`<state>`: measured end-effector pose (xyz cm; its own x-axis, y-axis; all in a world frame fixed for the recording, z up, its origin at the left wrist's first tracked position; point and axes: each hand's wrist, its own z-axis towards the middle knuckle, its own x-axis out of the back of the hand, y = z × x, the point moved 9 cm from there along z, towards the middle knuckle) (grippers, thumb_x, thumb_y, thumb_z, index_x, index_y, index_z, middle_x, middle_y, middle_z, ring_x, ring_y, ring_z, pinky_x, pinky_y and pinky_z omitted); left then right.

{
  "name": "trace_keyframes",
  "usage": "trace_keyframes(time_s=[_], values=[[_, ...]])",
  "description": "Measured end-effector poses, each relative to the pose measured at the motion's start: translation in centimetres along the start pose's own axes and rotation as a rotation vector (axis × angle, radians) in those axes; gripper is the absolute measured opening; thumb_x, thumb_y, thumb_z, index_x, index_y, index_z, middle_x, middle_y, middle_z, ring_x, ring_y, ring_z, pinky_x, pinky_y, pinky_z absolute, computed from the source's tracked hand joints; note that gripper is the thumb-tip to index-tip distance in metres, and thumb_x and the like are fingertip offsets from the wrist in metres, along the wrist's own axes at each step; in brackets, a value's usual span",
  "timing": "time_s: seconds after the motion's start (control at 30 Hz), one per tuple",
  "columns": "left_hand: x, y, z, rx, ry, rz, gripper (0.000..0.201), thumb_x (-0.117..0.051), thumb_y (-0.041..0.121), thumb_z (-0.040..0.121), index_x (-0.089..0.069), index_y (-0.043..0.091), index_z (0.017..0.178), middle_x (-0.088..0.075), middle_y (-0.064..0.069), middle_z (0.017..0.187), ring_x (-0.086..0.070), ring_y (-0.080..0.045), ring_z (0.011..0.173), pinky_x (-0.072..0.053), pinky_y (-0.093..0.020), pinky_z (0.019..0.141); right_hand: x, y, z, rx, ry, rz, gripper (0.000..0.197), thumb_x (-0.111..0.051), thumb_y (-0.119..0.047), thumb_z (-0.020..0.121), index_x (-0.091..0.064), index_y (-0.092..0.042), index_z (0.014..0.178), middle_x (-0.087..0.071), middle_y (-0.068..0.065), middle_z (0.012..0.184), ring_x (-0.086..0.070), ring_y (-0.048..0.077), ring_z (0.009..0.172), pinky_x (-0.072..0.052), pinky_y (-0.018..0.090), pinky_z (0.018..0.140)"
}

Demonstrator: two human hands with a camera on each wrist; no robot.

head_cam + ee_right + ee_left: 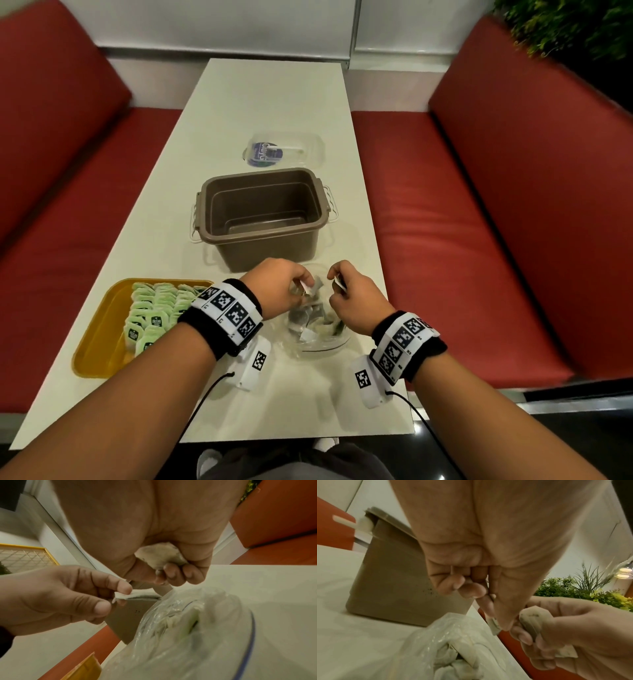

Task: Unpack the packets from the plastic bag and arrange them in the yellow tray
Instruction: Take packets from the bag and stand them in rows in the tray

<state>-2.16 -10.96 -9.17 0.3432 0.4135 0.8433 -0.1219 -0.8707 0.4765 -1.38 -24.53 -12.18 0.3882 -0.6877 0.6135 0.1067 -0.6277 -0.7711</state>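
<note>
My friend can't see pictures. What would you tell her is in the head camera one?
Two hands, left hand and right hand, each pinch packets over a clear plastic bag on a white table; a yellow tray holds green packets.

Yellow tray [89, 346], green packets [150, 308], brown bin [260, 212], red benches [479, 212], clear bag [318, 329]

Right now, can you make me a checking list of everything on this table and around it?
Surface: white table, long and narrow.
Job's things: clear plastic bag holding packets; yellow tray with green packets in rows.
Clutter: brown bin, nothing seen inside; clear lid lying behind it.
Hands: left hand pinches a packet; right hand grips another packet, both above the bag.
Cables: black wrist-camera cable under the left wrist, another under the right.
Surroundings: red benches either side; plants far right.
</note>
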Motion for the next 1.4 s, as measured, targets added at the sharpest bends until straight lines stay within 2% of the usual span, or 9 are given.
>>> trace_keyframes(time_s=[0.17,0.37,0.47,0.57,0.7,0.93,1.1,1.23,1.4], values=[[3.3,-1.0,-1.9,-0.025,0.143,-0.002,0.007,-0.074,0.033,0.081,-0.071,0.033,0.087,-0.064,0.013,0.078,-0.054,-0.001,0.071,-0.044,-0.022,0.075,-1.7,-2.5,0.2,0.078,-0.038,-0.051,0.03,-0.064,-0.01,0.079,-0.054,-0.023,0.105,-0.052,-0.009,0.077,-0.048,0.003,0.064,-0.036,0.016,0.059],[6.2,-3.6,-4.8,-0.053,0.239,-0.096,0.009,-0.074,0.04,0.081,-0.073,0.035,0.088,-0.053,0.012,0.087,-0.053,-0.003,0.083,-0.043,-0.023,0.077,-4.0,-6.9,0.9,0.142,-0.013,-0.06,0.027,-0.076,-0.024,0.079,-0.061,-0.024,0.102,-0.058,-0.009,0.088,-0.055,0.007,0.077,-0.047,0.024,0.072],[7.7,-4.4,-6.4,-0.099,0.253,-0.173,0.006,-0.074,0.033,0.083,-0.075,0.029,0.087,-0.061,0.013,0.077,-0.055,0.0,0.07,-0.039,-0.016,0.067,-5.2,-9.5,0.9,0.214,0.017,-0.071,0.016,-0.072,-0.02,0.085,-0.058,-0.029,0.085,-0.056,-0.015,0.078,-0.053,0.0,0.072,-0.04,0.017,0.068],[9.1,-5.8,-8.2,-0.114,0.269,-0.225,0.003,-0.072,0.028,0.086,-0.074,0.026,0.085,-0.065,0.01,0.075,-0.054,0.001,0.065,-0.038,-0.011,0.062,-6.5,-11.6,0.8,0.236,0.049,-0.049,0.029,-0.068,-0.018,0.088,-0.051,-0.036,0.073,-0.054,-0.017,0.066,-0.053,-0.005,0.066,-0.036,0.01,0.061],[10.3,-8.4,-10.0,-0.086,0.281,-0.21,0.002,-0.069,0.028,0.088,-0.072,0.027,0.087,-0.067,0.011,0.078,-0.056,0.001,0.067,-0.043,-0.016,0.067,-8.1,-13.7,0.7,0.245,0.094,-0.015,0.009,-0.066,-0.019,0.089,-0.059,-0.023,0.085,-0.055,-0.015,0.069,-0.051,0.002,0.065,-0.038,0.016,0.062],[12.5,-11.3,-13.1,-0.121,0.297,-0.115,0.005,-0.071,0.028,0.086,-0.071,0.027,0.091,-0.065,0.013,0.08,-0.053,0.004,0.066,-0.039,-0.02,0.067,-12.4,-17.6,0.8,0.293,0.059,0.012,0.014,-0.069,-0.021,0.088,-0.056,-0.024,0.086,-0.055,-0.011,0.071,-0.048,0.006,0.064,-0.043,0.025,0.062],[12.2,-14.9,-14.7,-0.027,0.179,0.005,0.015,-0.072,0.031,0.085,-0.069,0.032,0.099,-0.056,0.017,0.071,-0.052,-0.003,0.069,-0.039,-0.022,0.068,-15.9,-18.7,1.2,0.235,-0.001,0.011,0.008,-0.067,-0.024,0.091,-0.06,-0.023,0.095,-0.061,-0.009,0.076,-0.053,0.004,0.066,-0.046,0.024,0.064],[13.0,-19.0,-15.7,0.085,0.205,0.098,0.019,-0.067,0.035,0.088,-0.069,0.027,0.106,-0.062,0.012,0.082,-0.056,-0.011,0.079,-0.037,-0.024,0.069,-17.5,-18.4,1.3,0.094,-0.086,0.121,0.01,-0.048,-0.027,0.094,-0.058,-0.024,0.093,-0.061,-0.005,0.08,-0.054,0.01,0.073,-0.044,0.027,0.068],[8.3,-22.6,-16.6,0.211,-0.148,0.349,0.024,-0.067,0.034,0.087,-0.067,0.029,0.11,-0.067,0.001,0.107,-0.061,-0.019,0.098,-0.039,-0.025,0.071,-18.2,-17.7,1.1,0.062,-0.09,0.116,0.021,-0.035,-0.028,0.086,-0.05,-0.013,0.086,-0.059,0.009,0.087,-0.053,0.024,0.083,-0.044,0.04,0.077]])
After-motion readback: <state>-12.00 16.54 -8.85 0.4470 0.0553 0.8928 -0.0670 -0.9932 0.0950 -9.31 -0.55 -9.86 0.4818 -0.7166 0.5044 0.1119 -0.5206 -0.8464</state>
